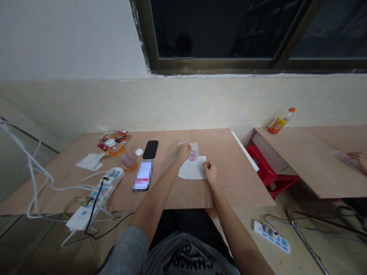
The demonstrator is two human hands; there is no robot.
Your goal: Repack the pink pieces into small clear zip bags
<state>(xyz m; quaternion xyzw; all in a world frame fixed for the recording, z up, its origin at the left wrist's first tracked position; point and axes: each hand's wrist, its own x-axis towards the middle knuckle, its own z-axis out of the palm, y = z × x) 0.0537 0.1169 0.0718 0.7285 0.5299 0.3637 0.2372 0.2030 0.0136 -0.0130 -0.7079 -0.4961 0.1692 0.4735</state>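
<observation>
Near the middle of the wooden table [229,191] lies a white sheet of paper [191,170]. A clear plastic packet with pink marks [194,152] lies at the sheet's top edge. My left hand [184,151] is closed at the packet's left side, its fingers pressed together on the clear plastic. At the sheet's right edge is my right hand [210,170], with its fingers curled together; whether they pinch the paper is too small to tell.
Left of my arms are a lit phone [142,176], a black phone [150,149], a white case [139,152], an orange bottle [122,156], tissues [90,161], wrappers [114,138] and a power strip [97,198]. Another person's hand [359,160] rests at the right table.
</observation>
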